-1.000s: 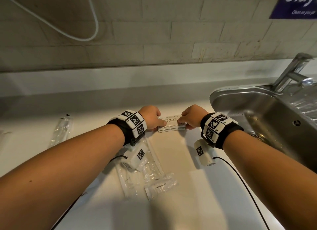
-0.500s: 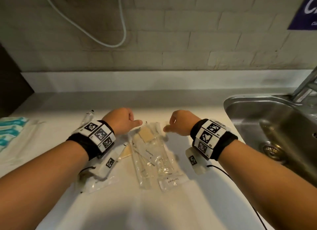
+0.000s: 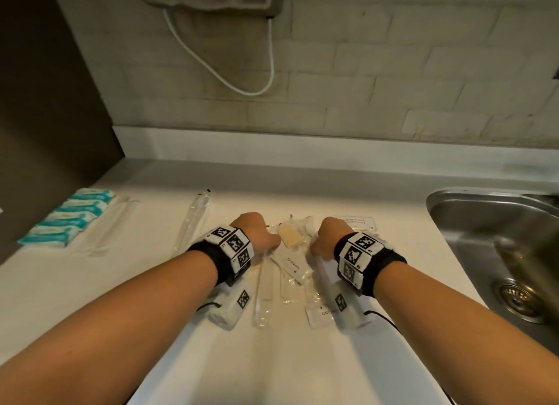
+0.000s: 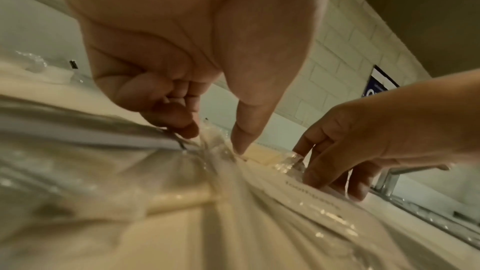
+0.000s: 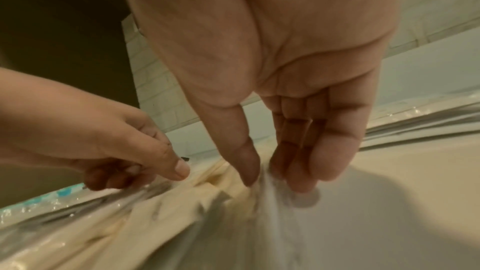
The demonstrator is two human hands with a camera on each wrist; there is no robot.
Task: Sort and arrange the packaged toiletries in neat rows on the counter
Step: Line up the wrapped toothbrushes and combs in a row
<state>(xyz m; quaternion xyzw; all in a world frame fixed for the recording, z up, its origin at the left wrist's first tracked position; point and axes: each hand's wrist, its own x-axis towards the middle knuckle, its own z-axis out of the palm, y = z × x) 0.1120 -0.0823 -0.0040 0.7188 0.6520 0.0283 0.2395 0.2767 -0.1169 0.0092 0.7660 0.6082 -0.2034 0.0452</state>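
The left hand (image 3: 257,233) pinches the edge of a clear packet, and the right hand (image 3: 328,238), fingers extended, presses down on the pile of clear toiletry packets (image 3: 290,268) mid-table (image 3: 151,283). Teal-striped packets (image 3: 68,218) lie in a row far left.

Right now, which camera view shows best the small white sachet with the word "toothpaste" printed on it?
The head view: the toothpaste sachet lies whole between the left hand and the right hand, its label readable. The left wrist view shows only part of it, blurred and at a low angle. In the right wrist view I cannot pick it out.
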